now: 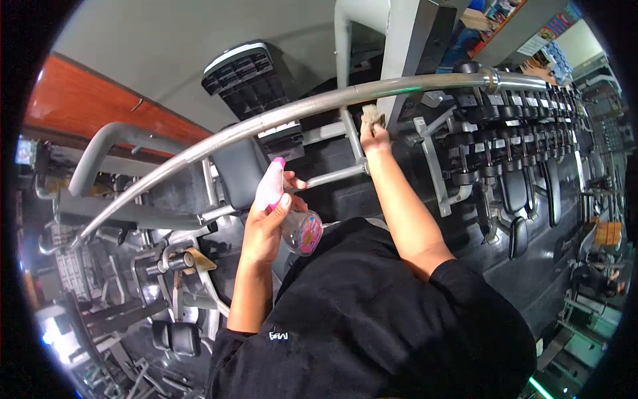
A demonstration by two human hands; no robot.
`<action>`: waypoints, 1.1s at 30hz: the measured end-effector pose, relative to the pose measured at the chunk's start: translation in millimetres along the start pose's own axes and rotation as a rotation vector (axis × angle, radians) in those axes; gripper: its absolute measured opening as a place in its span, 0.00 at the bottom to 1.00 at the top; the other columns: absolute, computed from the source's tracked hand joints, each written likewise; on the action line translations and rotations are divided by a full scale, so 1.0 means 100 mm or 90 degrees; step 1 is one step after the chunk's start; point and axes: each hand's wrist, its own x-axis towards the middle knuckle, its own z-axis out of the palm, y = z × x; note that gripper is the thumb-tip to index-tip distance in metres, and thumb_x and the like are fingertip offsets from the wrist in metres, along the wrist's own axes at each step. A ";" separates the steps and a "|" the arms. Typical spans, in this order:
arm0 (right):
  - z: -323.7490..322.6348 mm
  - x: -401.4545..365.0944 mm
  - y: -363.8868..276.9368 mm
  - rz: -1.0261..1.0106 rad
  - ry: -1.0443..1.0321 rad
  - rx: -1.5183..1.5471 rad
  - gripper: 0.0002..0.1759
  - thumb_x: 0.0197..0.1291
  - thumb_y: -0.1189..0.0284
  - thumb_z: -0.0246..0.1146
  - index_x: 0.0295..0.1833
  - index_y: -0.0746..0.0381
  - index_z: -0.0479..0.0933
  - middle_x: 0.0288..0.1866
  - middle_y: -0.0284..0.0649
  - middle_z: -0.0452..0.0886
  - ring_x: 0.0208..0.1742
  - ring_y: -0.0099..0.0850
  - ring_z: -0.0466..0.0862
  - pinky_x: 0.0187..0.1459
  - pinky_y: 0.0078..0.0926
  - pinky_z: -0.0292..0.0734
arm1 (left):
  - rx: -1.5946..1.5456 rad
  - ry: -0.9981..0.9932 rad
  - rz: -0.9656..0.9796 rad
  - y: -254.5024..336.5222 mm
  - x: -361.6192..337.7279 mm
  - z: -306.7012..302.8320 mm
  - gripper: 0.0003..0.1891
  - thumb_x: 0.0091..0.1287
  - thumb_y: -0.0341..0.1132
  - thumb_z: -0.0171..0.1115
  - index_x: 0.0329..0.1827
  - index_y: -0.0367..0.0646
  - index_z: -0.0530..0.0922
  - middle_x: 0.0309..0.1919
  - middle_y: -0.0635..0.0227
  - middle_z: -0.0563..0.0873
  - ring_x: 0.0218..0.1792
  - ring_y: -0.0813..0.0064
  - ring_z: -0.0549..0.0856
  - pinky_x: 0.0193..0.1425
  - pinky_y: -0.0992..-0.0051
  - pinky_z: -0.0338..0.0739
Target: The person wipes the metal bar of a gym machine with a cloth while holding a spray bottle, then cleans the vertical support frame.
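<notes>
My left hand grips a clear spray bottle with a pink and white trigger head, held in front of my chest. My right hand is stretched forward and holds a beige cloth pressed against a long silver metal bar that arcs across the view. Both arms reach out from black short sleeves. The cloth sits just below the bar, where a grey upright meets it.
A rack of black dumbbells runs along the right. Black padded seats and grey machine frames surround me. A black weight stack hangs beyond the bar. More gym machines stand at the lower left.
</notes>
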 end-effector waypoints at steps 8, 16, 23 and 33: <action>0.62 -0.59 -0.16 0.331 0.003 0.214 0.13 0.76 0.82 0.52 0.59 0.71 0.79 0.56 0.53 0.85 0.56 0.46 0.87 0.59 0.40 0.88 | 0.017 0.136 0.032 -0.23 -0.42 0.30 0.31 0.75 0.40 0.66 0.76 0.36 0.69 0.60 0.54 0.83 0.46 0.66 0.84 0.57 0.65 0.78; 1.28 -1.35 -0.07 0.359 -0.081 0.232 0.17 0.67 0.83 0.60 0.61 0.74 0.77 0.58 0.57 0.81 0.58 0.49 0.84 0.56 0.38 0.91 | 0.008 0.165 0.054 -0.39 -0.46 0.56 0.31 0.76 0.39 0.64 0.78 0.37 0.67 0.61 0.54 0.82 0.46 0.66 0.84 0.58 0.64 0.78; 0.10 -0.50 -0.09 0.190 -0.054 0.168 0.17 0.76 0.78 0.53 0.64 0.70 0.79 0.62 0.52 0.84 0.62 0.46 0.86 0.63 0.38 0.88 | 0.020 0.078 0.023 -0.24 -0.19 0.26 0.32 0.75 0.41 0.67 0.78 0.39 0.68 0.60 0.57 0.83 0.48 0.67 0.86 0.60 0.66 0.77; 0.86 -0.94 0.20 0.106 -0.165 0.139 0.15 0.77 0.80 0.53 0.63 0.69 0.78 0.62 0.50 0.84 0.61 0.42 0.86 0.64 0.39 0.87 | 0.079 -0.143 -0.068 -0.17 0.43 -0.52 0.36 0.75 0.42 0.67 0.81 0.38 0.64 0.61 0.57 0.82 0.47 0.69 0.83 0.60 0.66 0.76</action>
